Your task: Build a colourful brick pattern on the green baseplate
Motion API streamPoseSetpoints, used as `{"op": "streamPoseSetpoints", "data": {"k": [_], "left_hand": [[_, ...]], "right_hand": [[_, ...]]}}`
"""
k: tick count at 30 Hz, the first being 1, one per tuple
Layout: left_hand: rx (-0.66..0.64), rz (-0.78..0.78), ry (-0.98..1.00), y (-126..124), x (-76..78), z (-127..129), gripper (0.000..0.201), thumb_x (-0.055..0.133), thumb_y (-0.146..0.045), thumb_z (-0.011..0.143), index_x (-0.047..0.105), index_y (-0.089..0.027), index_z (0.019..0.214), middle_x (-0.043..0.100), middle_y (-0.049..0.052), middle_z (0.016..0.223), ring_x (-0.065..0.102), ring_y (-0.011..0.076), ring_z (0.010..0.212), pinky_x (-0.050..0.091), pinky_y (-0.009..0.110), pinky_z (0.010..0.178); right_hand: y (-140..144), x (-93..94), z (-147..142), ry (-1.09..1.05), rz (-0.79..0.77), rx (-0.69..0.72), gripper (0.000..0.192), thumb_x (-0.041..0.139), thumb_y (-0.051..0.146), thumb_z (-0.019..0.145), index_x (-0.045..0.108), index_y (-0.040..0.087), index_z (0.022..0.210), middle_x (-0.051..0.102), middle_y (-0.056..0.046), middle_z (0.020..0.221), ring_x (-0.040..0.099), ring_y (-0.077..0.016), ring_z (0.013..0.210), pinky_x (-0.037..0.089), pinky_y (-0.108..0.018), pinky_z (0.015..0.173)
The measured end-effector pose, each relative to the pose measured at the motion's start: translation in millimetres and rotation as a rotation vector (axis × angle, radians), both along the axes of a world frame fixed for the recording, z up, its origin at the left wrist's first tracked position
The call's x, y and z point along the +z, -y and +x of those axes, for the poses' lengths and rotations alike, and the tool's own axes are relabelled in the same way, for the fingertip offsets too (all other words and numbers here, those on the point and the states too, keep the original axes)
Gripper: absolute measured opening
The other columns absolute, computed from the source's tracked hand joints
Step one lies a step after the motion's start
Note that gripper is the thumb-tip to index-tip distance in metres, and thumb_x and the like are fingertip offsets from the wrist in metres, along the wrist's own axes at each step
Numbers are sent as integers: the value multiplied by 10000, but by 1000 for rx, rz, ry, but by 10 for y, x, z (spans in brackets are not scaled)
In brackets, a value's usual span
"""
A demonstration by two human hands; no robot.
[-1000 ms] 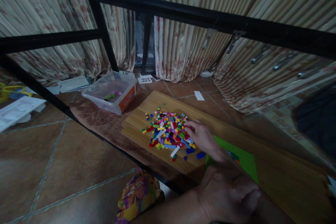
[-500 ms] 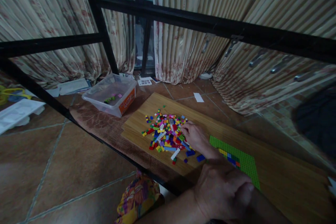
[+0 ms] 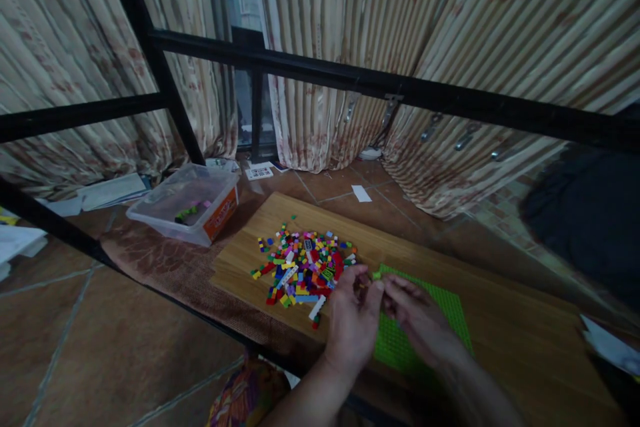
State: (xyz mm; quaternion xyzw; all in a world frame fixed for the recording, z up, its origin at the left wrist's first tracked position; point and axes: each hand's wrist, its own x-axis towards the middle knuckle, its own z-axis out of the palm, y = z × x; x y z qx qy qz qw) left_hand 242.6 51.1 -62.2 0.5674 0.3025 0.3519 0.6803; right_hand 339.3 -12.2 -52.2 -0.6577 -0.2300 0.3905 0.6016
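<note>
My left hand [image 3: 353, 323] and my right hand [image 3: 417, 313] meet fingertip to fingertip over the near-left part of a green studded baseplate [image 3: 447, 307]. Between the fingertips shows a small green brick [image 3: 376, 275], pinched by both hands. Just left of the hands lies a loose pile of small bricks [image 3: 300, 265] in many colours, spread on a light wooden board [image 3: 240, 260]. My hands cover the bricks fixed on the baseplate.
A clear plastic bin [image 3: 167, 217] with a few bricks inside stands at the board's far left. Black metal frame bars [image 3: 450, 99] cross in front of striped curtains. A dark bulky shape [image 3: 590, 213] sits right, white paper [image 3: 607, 347] at the right edge.
My right hand left the brick pile and drew back over the baseplate. My left hand rose from a resting fist to meet it. The view shifted right and up.
</note>
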Motion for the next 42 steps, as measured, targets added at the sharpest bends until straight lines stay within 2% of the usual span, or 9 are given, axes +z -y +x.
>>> {"op": "streamPoseSetpoints", "data": {"k": [6, 9, 12, 16, 24, 28, 32, 37, 42], "left_hand": [[-65, -28, 102, 72, -59, 88, 224, 556, -354, 845, 643, -150, 814, 603, 22, 756, 582, 108, 629, 493, 216, 583], [-21, -45, 54, 57, -78, 140, 215, 540, -338, 847, 641, -150, 828, 607, 16, 726, 575, 108, 657, 487, 211, 614], [-61, -159, 31, 78, -109, 188, 209, 529, -337, 835, 611, -149, 793, 581, -2, 668, 543, 95, 563, 467, 194, 518], [-110, -195, 55, 122, -142, 204, 194, 529, -322, 822, 609, -152, 771, 572, -9, 652, 520, 86, 521, 454, 189, 484], [-83, -134, 24, -24, -78, 145, 209, 550, -343, 816, 620, -152, 768, 560, -14, 620, 506, 87, 531, 420, 191, 513], [-89, -183, -20, -77, -62, 126, 229, 552, -379, 804, 595, -154, 785, 577, -11, 655, 517, 83, 523, 411, 179, 486], [-158, -190, -47, -35, -47, 121, 269, 533, -416, 811, 576, -153, 771, 566, -19, 633, 514, 83, 514, 382, 170, 452], [-219, -75, -145, 72, -62, 173, 246, 537, -392, 805, 577, -157, 742, 573, -21, 644, 531, 92, 525, 410, 189, 484], [-285, 218, -344, 169, -200, 254, 212, 520, -335, 817, 647, -171, 860, 618, -7, 676, 584, 133, 600, 449, 231, 571]], "right_hand": [[157, -21, 108, 163, -88, 65, 328, 626, 523, 750, 660, 197, 728, 538, 8, 594, 461, -117, 530, 374, -239, 498], [-97, -140, 405, 447, -159, 90, 286, 590, 467, 779, 685, 197, 763, 608, -4, 627, 560, -150, 619, 431, -258, 576], [-505, -292, 658, 752, -183, 71, 190, 570, 335, 785, 690, 195, 832, 707, -46, 850, 642, -195, 813, 481, -313, 748], [-950, -441, 764, 1067, -355, 204, 230, 529, 207, 809, 676, 176, 982, 713, -79, 946, 656, -188, 840, 473, -308, 786], [-1106, -391, 742, 1171, -453, 272, 167, 538, 203, 829, 703, 186, 849, 709, -75, 894, 646, -189, 855, 450, -284, 774], [-746, -86, 932, 1109, -352, 155, 193, 535, 252, 846, 694, 186, 934, 712, -62, 934, 645, -172, 848, 456, -282, 779], [36, 70, 1086, 983, -243, 67, 198, 561, 318, 822, 702, 200, 896, 722, -43, 871, 651, -181, 774, 478, -309, 728], [850, -266, 989, 804, -289, -70, 218, 558, 341, 818, 703, 200, 901, 718, -55, 887, 661, -204, 797, 501, -350, 747], [1037, -452, 855, 813, -261, -98, 199, 530, 314, 843, 697, 220, 897, 704, -45, 914, 651, -195, 836, 492, -339, 767]]}}
